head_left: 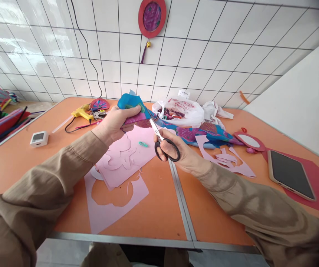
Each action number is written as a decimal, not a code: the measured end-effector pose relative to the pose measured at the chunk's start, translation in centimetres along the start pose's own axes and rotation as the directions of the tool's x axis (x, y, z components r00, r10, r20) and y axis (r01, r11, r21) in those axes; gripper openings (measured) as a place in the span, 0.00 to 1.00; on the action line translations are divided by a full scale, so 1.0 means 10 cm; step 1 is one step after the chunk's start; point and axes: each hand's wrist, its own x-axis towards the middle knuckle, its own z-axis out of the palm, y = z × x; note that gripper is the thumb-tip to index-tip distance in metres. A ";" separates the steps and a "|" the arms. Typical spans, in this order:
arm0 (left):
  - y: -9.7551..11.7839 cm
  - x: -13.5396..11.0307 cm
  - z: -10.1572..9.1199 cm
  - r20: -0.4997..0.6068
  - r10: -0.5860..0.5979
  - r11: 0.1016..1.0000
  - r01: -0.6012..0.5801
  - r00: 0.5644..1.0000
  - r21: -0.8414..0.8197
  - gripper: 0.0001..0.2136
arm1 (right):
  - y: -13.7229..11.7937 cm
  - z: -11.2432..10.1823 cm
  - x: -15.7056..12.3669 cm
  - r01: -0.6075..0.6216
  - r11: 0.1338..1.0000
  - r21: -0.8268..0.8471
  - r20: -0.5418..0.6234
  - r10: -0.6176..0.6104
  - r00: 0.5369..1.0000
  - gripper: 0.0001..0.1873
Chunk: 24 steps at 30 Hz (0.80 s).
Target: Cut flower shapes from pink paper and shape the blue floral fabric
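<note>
My left hand [115, 122] pinches a piece of blue floral fabric [131, 102] with pink and green on it, raised above the table. Around the black handles of a pair of scissors [159, 135] my right hand [176, 150] is closed. The blades point up and away, their tips at the fabric's right edge; whether they are cutting into it I cannot tell. Below the hands lie pink paper sheets [126, 176] with cut shapes and a small green clip [143, 144]. A larger strip of the floral fabric [187, 135] stretches across the table behind my right hand.
A yellow glue gun [83, 113] and a white box [39, 139] are on the left. Behind sits a white plastic bag [188, 111]. Pink paper offcuts [243, 168], a red-framed oval [249, 141] and a phone [290, 174] lie right. A metal seam [180, 196] crosses the orange table [159, 211].
</note>
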 end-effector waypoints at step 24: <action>0.29 0.10 -0.36 0.137 0.156 0.974 -0.176 0.978 0.145 0.18 | -0.12 -0.05 -0.04 -0.088 0.996 0.016 0.230 0.082 0.970 0.36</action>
